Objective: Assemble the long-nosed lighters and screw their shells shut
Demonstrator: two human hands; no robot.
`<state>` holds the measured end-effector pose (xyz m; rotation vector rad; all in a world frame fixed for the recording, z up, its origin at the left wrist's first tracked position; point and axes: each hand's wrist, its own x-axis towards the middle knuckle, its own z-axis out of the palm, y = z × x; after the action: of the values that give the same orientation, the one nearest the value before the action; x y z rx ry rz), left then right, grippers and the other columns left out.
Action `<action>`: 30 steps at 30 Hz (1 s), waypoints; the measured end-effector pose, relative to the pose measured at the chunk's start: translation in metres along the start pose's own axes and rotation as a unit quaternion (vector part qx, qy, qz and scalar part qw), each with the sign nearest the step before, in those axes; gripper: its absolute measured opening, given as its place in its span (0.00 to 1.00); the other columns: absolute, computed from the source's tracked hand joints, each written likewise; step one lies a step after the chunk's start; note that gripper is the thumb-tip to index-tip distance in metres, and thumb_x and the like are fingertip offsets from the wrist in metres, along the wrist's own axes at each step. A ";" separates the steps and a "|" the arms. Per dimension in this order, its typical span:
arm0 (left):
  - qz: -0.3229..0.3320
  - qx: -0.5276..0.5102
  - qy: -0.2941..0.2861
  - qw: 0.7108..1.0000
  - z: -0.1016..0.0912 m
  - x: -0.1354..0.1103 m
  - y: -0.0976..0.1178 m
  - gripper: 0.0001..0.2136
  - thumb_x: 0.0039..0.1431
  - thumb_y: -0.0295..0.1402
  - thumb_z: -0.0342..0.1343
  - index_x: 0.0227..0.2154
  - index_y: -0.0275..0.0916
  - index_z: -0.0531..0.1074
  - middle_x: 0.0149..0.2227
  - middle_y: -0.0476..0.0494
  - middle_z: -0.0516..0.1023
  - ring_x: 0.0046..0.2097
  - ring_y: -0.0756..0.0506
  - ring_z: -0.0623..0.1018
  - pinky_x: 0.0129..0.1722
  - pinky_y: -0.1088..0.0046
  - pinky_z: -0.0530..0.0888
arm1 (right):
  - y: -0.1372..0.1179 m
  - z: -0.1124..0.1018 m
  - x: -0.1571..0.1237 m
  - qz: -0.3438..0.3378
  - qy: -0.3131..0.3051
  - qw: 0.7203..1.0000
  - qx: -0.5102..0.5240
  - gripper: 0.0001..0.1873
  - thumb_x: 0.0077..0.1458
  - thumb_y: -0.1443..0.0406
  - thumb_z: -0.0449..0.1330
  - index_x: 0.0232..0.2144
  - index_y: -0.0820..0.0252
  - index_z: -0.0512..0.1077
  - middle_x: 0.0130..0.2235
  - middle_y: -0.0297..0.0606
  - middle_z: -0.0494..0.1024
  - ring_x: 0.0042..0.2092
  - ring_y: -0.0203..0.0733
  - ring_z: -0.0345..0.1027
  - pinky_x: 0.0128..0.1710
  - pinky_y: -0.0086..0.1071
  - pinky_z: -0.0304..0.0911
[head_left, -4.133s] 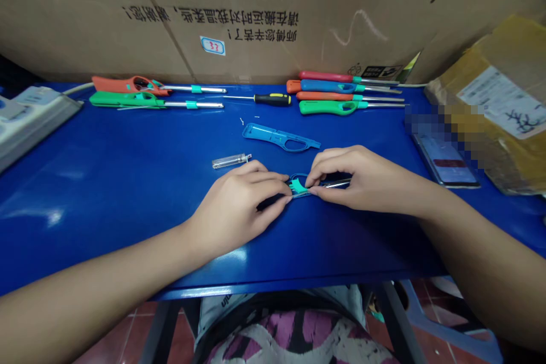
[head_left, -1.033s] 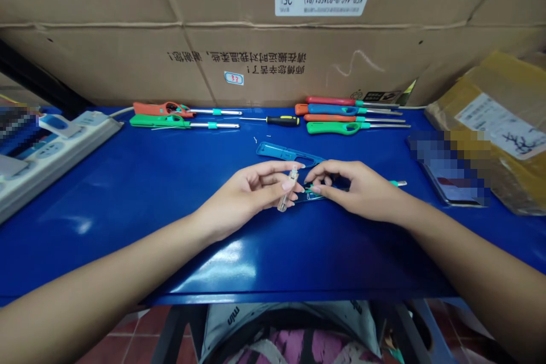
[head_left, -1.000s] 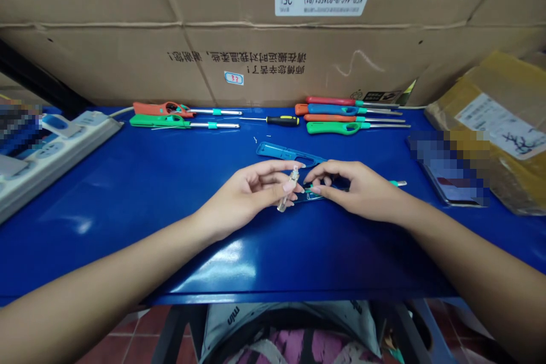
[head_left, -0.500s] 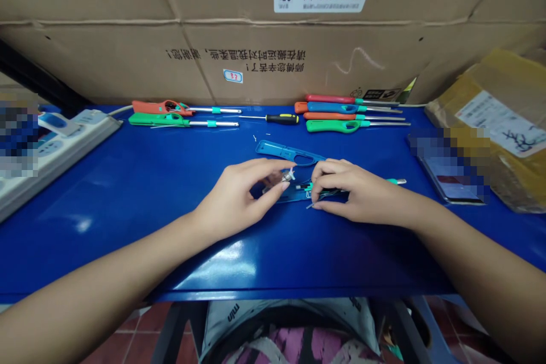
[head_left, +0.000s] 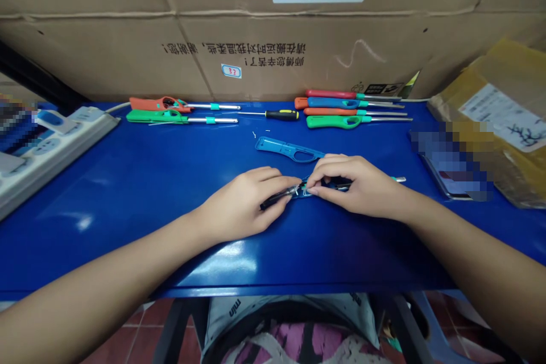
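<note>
My left hand (head_left: 245, 203) is closed around a dark, see-through lighter fuel tank (head_left: 276, 199), its valve end pointing right. Close beside that end, my right hand (head_left: 352, 185) pinches with thumb and forefinger; the thin tube seen there earlier is now mostly hidden by the fingers. Beneath both hands lies a blue lighter shell half (head_left: 304, 194) with small inner parts, largely covered. Its metal nozzle tip (head_left: 400, 179) sticks out past my right wrist. Just behind the hands rests the other blue shell half (head_left: 288, 149), inner side up.
Several assembled lighters (head_left: 336, 121) lie at the back right, two opened ones (head_left: 157, 116) at the back left. Between them is a screwdriver (head_left: 281, 115), with tiny screws (head_left: 255, 135) nearer. A power strip (head_left: 55, 145) stands left; a phone (head_left: 452, 168) and a wrapped package (head_left: 507, 119) are right.
My left hand has turned the fuel tank so its dark body shows and the valve faces right. My right fingertips have moved up, close to the valve, and the tube end no longer shows.
</note>
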<state>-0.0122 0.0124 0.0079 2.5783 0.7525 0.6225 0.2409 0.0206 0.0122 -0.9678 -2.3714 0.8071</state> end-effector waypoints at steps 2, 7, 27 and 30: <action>-0.001 -0.007 -0.003 1.000 0.001 0.000 0.000 0.14 0.68 0.28 0.52 0.53 0.34 0.74 0.38 0.42 0.78 0.40 0.46 0.77 0.42 0.70 0.75 | 0.000 0.001 0.000 -0.001 0.004 1.000 0.000 0.05 0.62 0.65 0.61 0.36 0.55 0.77 0.37 0.36 0.81 0.40 0.40 0.72 0.46 0.39 0.64; -0.004 -0.027 -0.004 1.000 0.003 -0.001 0.000 0.14 0.69 0.28 0.51 0.54 0.35 0.73 0.38 0.42 0.78 0.40 0.47 0.77 0.42 0.71 0.75 | 0.000 0.002 0.001 -0.015 0.007 1.000 0.000 0.05 0.62 0.65 0.61 0.35 0.55 0.77 0.36 0.34 0.81 0.39 0.40 0.73 0.49 0.40 0.62; 0.015 -0.048 0.007 0.999 0.007 0.000 -0.002 0.15 0.69 0.28 0.54 0.56 0.34 0.73 0.40 0.41 0.79 0.40 0.47 0.77 0.42 0.72 0.75 | 0.002 0.002 0.001 -0.037 0.022 0.999 0.002 0.06 0.63 0.65 0.61 0.35 0.57 0.77 0.35 0.35 0.81 0.39 0.39 0.72 0.49 0.38 0.60; 0.017 -0.047 0.010 0.999 0.008 0.000 -0.002 0.15 0.69 0.28 0.54 0.56 0.34 0.73 0.40 0.41 0.80 0.40 0.47 0.77 0.42 0.72 0.75 | 0.002 0.002 0.000 -0.038 0.019 0.999 0.002 0.06 0.63 0.64 0.61 0.35 0.57 0.77 0.35 0.34 0.80 0.39 0.39 0.71 0.49 0.38 0.60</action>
<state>-0.0090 0.0123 0.0009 2.5076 0.6694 0.6776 0.2405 0.0215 0.0092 -0.8785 -2.3572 0.7580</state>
